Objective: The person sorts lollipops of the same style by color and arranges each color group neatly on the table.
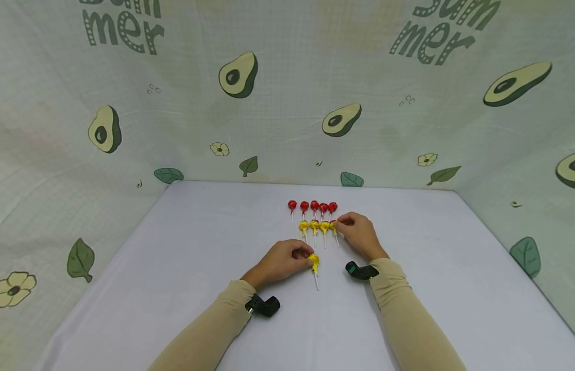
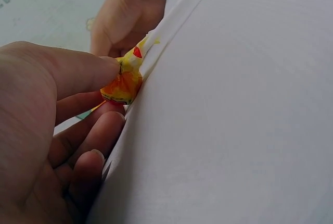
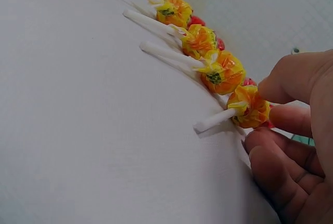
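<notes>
My left hand point(image 1: 284, 259) pinches a yellow-wrapped lollipop point(image 1: 314, 260) by its head between thumb and fingers. In the head view its white stick points toward me; the left wrist view shows the orange and yellow wrapper point(image 2: 124, 86) close up. Farther forward, my right hand point(image 1: 360, 236) holds the rightmost yellow lollipop point(image 3: 248, 107) of a row, thumb and index finger at its wrapped head. The other yellow lollipops point(image 3: 222, 73) lie beside it, sticks toward me. Just behind them is a row of several red lollipops point(image 1: 314, 205), partly hidden in the right wrist view.
A white cloth point(image 1: 199, 226) covers the table. Around its back and sides hangs a pale curtain point(image 1: 287, 113) printed with avocados, leaves and flowers. Each wrist wears a black strap with a small camera, such as the left wrist camera point(image 1: 269, 306).
</notes>
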The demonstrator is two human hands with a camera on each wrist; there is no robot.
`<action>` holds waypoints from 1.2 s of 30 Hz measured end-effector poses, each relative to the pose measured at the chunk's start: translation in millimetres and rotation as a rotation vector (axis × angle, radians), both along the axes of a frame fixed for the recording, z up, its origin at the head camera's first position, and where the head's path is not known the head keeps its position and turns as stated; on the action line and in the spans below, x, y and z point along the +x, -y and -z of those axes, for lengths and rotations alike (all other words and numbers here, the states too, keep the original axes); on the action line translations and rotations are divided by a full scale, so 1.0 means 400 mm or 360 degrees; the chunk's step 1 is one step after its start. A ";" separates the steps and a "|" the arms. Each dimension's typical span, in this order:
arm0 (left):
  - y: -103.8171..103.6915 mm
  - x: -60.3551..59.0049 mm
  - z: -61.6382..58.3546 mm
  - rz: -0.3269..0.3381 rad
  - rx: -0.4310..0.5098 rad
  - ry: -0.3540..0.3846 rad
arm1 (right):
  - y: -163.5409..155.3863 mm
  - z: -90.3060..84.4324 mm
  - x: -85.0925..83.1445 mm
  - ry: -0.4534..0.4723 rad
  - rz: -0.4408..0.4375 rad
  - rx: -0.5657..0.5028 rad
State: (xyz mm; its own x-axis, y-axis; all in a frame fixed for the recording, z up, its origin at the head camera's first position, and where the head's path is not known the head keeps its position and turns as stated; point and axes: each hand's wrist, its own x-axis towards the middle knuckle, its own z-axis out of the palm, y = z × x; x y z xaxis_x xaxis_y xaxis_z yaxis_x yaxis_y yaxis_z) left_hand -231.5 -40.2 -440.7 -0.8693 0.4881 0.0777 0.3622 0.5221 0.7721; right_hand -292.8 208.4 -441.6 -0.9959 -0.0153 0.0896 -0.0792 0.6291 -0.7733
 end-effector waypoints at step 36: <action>0.012 -0.013 0.009 -0.0048 0.0151 0.0146 | -0.018 -0.006 0.025 0.0104 0.0115 -0.0474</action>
